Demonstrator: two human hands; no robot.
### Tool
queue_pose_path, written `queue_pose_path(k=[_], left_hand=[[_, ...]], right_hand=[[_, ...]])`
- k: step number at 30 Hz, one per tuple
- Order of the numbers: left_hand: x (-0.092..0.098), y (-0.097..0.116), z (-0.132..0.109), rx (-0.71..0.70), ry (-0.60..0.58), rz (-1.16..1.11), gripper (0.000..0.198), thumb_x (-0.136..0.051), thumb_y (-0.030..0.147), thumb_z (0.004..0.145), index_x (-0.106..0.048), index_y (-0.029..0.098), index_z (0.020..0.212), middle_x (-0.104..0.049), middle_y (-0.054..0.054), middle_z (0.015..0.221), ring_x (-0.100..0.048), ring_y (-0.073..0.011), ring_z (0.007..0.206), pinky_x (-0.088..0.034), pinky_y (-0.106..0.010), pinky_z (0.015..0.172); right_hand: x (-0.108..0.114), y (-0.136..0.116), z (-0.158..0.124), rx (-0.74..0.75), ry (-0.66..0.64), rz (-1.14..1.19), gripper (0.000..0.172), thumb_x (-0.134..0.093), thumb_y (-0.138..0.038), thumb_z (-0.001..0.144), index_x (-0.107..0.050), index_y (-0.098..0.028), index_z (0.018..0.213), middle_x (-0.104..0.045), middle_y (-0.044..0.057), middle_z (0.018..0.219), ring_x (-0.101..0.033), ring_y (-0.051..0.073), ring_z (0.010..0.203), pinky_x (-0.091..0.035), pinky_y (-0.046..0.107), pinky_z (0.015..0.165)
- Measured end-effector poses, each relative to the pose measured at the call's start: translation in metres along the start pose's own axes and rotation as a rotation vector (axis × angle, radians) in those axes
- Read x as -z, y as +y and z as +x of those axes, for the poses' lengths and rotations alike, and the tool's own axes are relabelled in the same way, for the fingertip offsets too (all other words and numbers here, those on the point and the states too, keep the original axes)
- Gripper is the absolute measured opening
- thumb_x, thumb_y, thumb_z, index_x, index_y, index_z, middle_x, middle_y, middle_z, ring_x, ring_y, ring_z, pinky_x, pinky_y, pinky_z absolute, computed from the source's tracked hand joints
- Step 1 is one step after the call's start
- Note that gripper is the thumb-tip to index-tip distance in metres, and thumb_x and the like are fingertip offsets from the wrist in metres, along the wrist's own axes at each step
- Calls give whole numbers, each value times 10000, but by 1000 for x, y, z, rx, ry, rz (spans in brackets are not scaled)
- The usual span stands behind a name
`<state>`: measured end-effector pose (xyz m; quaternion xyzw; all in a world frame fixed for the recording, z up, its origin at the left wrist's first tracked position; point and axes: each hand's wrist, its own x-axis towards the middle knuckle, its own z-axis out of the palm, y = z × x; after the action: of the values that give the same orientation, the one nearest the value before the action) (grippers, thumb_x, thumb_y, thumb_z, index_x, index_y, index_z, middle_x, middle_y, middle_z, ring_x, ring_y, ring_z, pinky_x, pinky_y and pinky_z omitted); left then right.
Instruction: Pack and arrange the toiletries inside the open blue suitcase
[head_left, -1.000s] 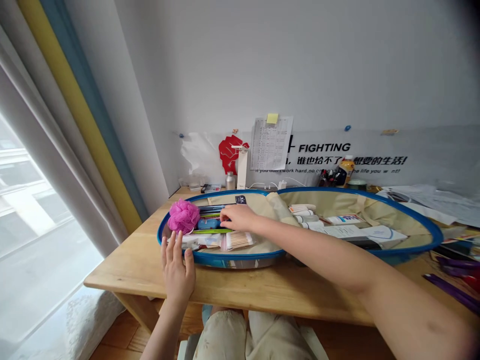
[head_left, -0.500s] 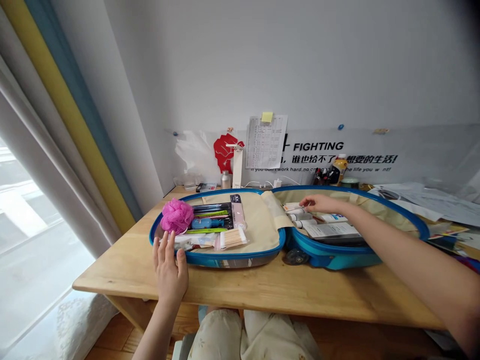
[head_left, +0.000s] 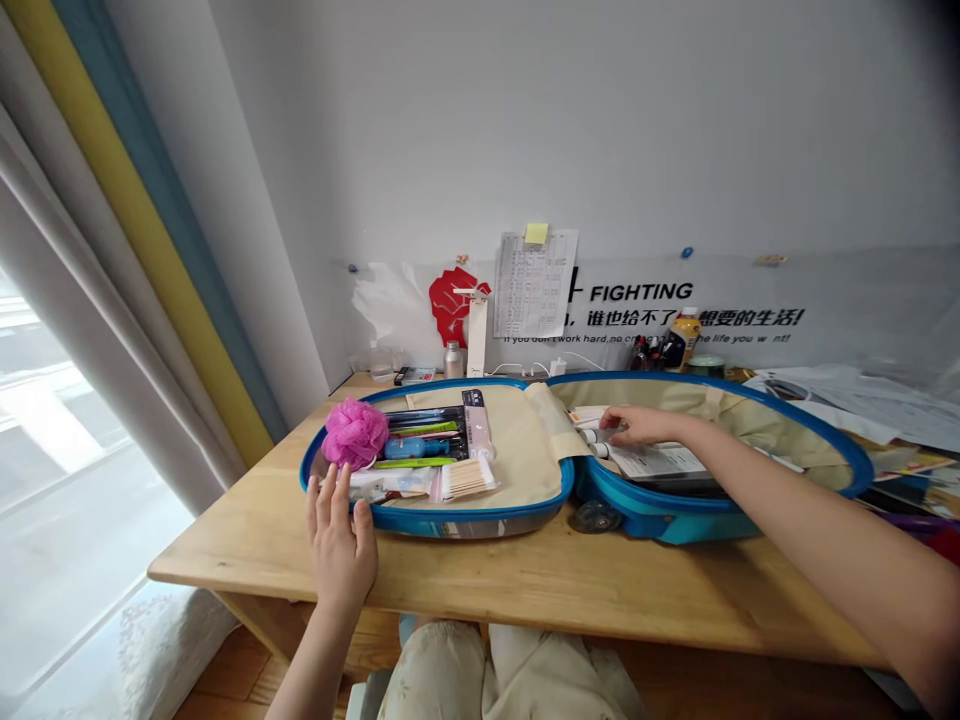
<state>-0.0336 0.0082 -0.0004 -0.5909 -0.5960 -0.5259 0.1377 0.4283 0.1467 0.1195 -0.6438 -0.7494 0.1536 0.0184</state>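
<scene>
My left hand (head_left: 341, 545) rests with its fingers spread against the near left rim of the open blue suitcase (head_left: 469, 519), next to a pink bath puff (head_left: 355, 434). That half also holds a blue bottle (head_left: 416, 447), green-edged packs of toothbrush-like sticks (head_left: 412, 463) and a bag of cotton swabs (head_left: 468, 478). In the right half, my right hand (head_left: 645, 425) reaches down over white capped bottles or tubes (head_left: 599, 451). Its fingers are bent and somewhat apart, with the tips near the bottles. A grey-white flat box (head_left: 660, 460) lies beneath my right wrist.
The suitcase lies on a wooden table (head_left: 480, 580), one wheel (head_left: 596, 517) at its near side. Behind it stand a white lamp (head_left: 477, 335), a metal bottle (head_left: 453, 360) and a yellow-labelled bottle (head_left: 682, 340). Loose papers (head_left: 862, 400) are spread at the right.
My right hand has moved slightly right and down, from the back tube to over the capped bottles, which it now partly covers. My left hand stays at the rim.
</scene>
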Motion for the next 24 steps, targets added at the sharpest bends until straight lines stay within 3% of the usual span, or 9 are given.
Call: queue_pose_path(k=[7, 14, 18, 24], left_hand=[[1, 2, 1, 11, 3, -4, 513, -341, 365, 1008, -399, 208, 1493, -427, -128, 1518, -207, -283, 1496, -163, -527, 1218], [0, 2, 0, 24, -2, -11, 509, -341, 369, 1006, -406, 216, 1487, -422, -127, 1521, -217, -284, 1492, -188, -531, 1211], [0, 2, 0, 28, -1, -17, 512, -342, 377, 1004, -406, 218, 1487, -422, -124, 1521, -212, -281, 1494, -179, -529, 1215], [0, 3, 0, 37, -11, -17, 509, -343, 364, 1004, -416, 199, 1480, -423, -135, 1518, -198, -283, 1498, -174, -527, 1216]], right_hand=[[-2, 6, 4, 2, -10, 62, 419, -713, -430, 603, -620, -187, 931, -685, 121, 1068, -627, 254, 988, -467, 307, 849], [2, 3, -1, 42, -16, 128, 233, -693, -341, 631, -675, -227, 833, -720, 90, 954, -655, 219, 893, -484, 285, 784], [11, 2, -5, 35, -34, 122, 225, -721, -339, 603, -725, -241, 805, -724, 42, 822, -669, 221, 789, -505, 310, 750], [33, 2, -10, 3, 178, 148, 346, -673, -460, 721, -752, -222, 960, -732, 113, 916, -675, 272, 858, -514, 368, 768]])
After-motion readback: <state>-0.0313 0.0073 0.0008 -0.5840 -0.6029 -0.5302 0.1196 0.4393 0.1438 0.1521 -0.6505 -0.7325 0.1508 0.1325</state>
